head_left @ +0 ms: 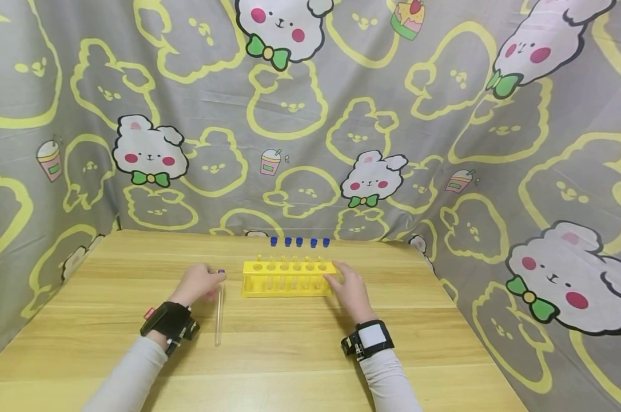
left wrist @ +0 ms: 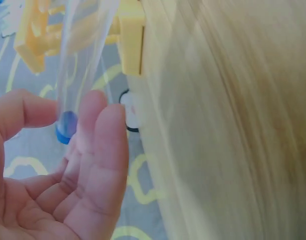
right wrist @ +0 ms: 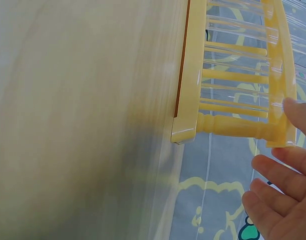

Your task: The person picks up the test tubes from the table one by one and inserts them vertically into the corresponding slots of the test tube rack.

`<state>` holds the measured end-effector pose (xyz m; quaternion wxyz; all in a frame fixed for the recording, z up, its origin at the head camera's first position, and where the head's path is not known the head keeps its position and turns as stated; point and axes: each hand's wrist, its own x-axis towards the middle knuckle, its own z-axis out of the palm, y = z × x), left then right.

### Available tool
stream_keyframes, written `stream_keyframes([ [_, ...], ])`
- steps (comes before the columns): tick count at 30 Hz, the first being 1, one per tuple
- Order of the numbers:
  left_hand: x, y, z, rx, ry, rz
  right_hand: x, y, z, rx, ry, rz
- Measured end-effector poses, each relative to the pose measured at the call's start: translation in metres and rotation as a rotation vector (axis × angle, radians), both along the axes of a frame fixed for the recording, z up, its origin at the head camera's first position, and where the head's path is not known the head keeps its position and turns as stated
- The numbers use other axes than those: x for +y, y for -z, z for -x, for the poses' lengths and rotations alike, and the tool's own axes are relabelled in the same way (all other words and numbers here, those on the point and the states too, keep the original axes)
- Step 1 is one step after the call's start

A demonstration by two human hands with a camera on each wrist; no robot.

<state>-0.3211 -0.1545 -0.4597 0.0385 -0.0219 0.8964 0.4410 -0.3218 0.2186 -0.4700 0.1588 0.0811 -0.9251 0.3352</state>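
Observation:
My left hand (head_left: 199, 284) pinches a clear test tube (head_left: 218, 320) by its blue cap (left wrist: 66, 131) between thumb and fingers. The tube hangs upright, cap end up, to the left of a yellow test tube rack (head_left: 285, 296). My right hand (head_left: 353, 292) holds the rack's right end, thumb on the front of the top plate (right wrist: 281, 117) and fingers at its end. Several clear uncapped tubes stand in the rack. Its leftmost hole shows no tube.
Several blue caps (head_left: 299, 242) lie in a row behind the rack, near the back edge of the wooden table (head_left: 290, 360). A grey patterned cloth (head_left: 300, 103) hangs behind the table and at both sides.

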Motion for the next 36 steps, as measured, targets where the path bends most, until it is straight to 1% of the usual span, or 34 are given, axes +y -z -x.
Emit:
stream_keyframes([
  [5,0.002,-0.011,-0.009,0.072,0.014,-0.008,-0.001,-0.001,0.000,-0.006,0.005,0.001],
  [9,0.003,-0.018,-0.014,0.121,0.024,-0.049,-0.001,-0.001,0.000,-0.002,0.005,0.002],
  [14,0.004,-0.026,-0.020,0.193,0.016,-0.041,-0.001,0.000,0.001,0.002,0.004,-0.001],
  [20,0.005,-0.041,-0.026,0.282,-0.014,-0.036,-0.001,0.001,0.001,0.004,0.005,-0.006],
  [23,0.006,-0.048,-0.025,0.322,-0.030,-0.022,-0.001,0.001,0.001,0.000,0.005,-0.005],
  [28,0.007,-0.061,-0.021,0.376,-0.026,-0.047,-0.001,0.000,0.001,-0.005,0.004,-0.003],
  [36,0.015,-0.088,-0.015,0.447,-0.021,-0.050,-0.001,-0.001,0.001,-0.017,0.011,-0.007],
])
